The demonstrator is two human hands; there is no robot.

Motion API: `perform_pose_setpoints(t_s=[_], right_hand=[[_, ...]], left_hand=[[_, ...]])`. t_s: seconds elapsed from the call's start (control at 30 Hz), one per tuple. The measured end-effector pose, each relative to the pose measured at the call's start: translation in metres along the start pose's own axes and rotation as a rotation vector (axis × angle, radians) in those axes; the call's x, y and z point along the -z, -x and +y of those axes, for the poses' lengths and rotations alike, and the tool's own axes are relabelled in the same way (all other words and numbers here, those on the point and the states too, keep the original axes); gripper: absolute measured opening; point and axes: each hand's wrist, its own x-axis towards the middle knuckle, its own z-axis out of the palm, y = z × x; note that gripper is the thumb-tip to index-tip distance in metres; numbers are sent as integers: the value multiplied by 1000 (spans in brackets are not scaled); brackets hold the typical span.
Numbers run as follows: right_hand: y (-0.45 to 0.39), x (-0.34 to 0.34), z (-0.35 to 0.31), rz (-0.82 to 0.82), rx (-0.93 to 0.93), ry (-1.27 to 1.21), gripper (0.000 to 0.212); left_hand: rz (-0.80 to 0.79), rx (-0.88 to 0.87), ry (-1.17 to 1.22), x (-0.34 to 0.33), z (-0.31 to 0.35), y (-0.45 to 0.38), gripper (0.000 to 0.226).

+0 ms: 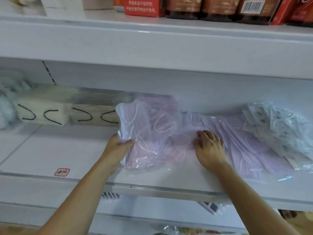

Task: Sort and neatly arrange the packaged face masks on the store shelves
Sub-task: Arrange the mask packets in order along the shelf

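Head view, middle shelf [50, 155], white, items as found:

1. Beige mask packs [42, 114], two, with black ear loops showing, set side by side against the back at left. Squared up; judged already placed.
2. Pale bundles [6, 109] at far left, blurred; kind not determinable.
3. Lilac mask pack, held [135, 133]: clear plastic bag, white ear loops visible, raised on end and leaning against a second lilac pack [162, 112] behind it. The left hand [118, 146] has its grip closed around the bag's lower left edge, thumb in front.
4. Lilac mask packs, loose [237, 141]: several lying flat and overlapping, fanned toward the right. The right hand [210, 148] rests on their left end with fingers bent down onto the plastic; whether the grip pinches a pack or only presses on it cannot be told.
5. Patterned mask packs [277, 126], white with small blue print, heaped askew at far right, overlapping the lilac ones.
6. Small red-bordered label [62, 172] on the shelf front at left.

Upper shelf: red box [142, 5] and brown packs [218, 5], not mask stock.

Status, judged: early to midway. Beige done; lilac being gathered into a standing row; patterned heap untouched. Bare shelf remains between the beige and lilac lots.
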Motion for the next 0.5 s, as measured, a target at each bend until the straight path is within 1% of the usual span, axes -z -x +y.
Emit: perform_pose_setpoints(t_s=[0.03,0.13,0.2,0.23,0.27,0.33,0.43,0.5], right_hand=[[1,-1,2,5,23,1,55],[9,-2,-2,61,97,15,42],[11,-1,-8,107,151,-27,40],[14,0,-13,102,179,-64,39],[17,0,-20,61,197,-117,39],[26,-2,-31,-56,207,-218,44],[29,-1,-33,-80,125,-394,61],[26,4,-30,-81,74,-508,71]], left_hand=[[-14,-10,-14,-1,2,0,21],[-35,-56,-52,0,12,-2,23],[-38,-79,-81,2,21,-4,22],[-36,-74,-97,2,24,-7,22],[-41,-52,-115,0,28,-7,23],[-117,28,-112,-10,32,-9,23],[-301,207,-34,-32,34,-13,15],[-395,266,-44,-51,32,-17,14]])
